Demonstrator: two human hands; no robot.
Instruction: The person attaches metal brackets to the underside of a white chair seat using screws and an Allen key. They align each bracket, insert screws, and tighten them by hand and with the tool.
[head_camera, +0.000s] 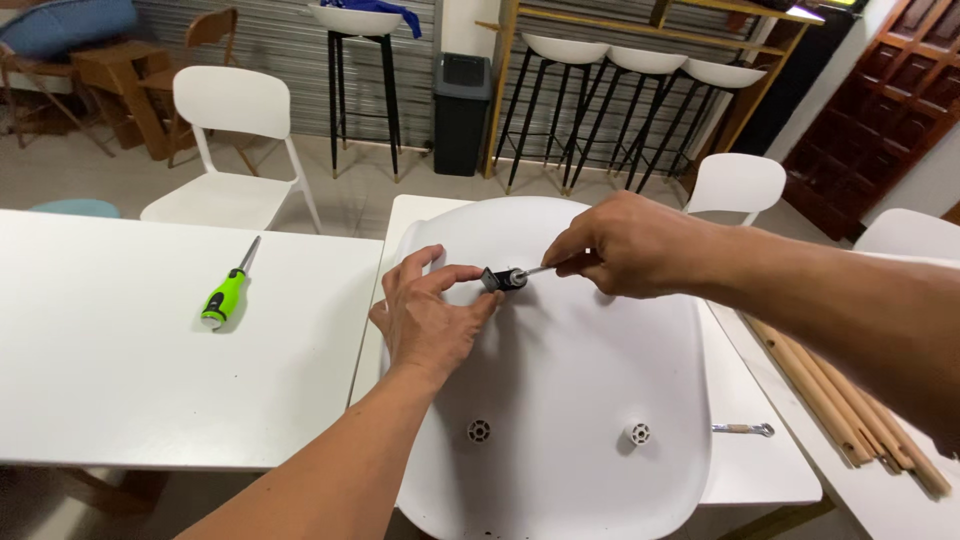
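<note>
A white plastic chair seat shell (570, 400) lies upside down on a white table, two round screw sockets showing near its front. On the shell's upper part sits a small black bracket (497, 279). My left hand (430, 315) rests on the shell and pinches that bracket between thumb and forefinger. My right hand (625, 245) comes in from the right, fingers closed on a thin metal tool (537, 270) whose tip meets the bracket.
A green-handled screwdriver (226, 292) lies on the left white table (130, 370). A small metal wrench (745, 429) sits right of the shell. Several wooden dowel legs (850, 400) lie on the right table. White chairs, bar stools and a dark bin stand behind.
</note>
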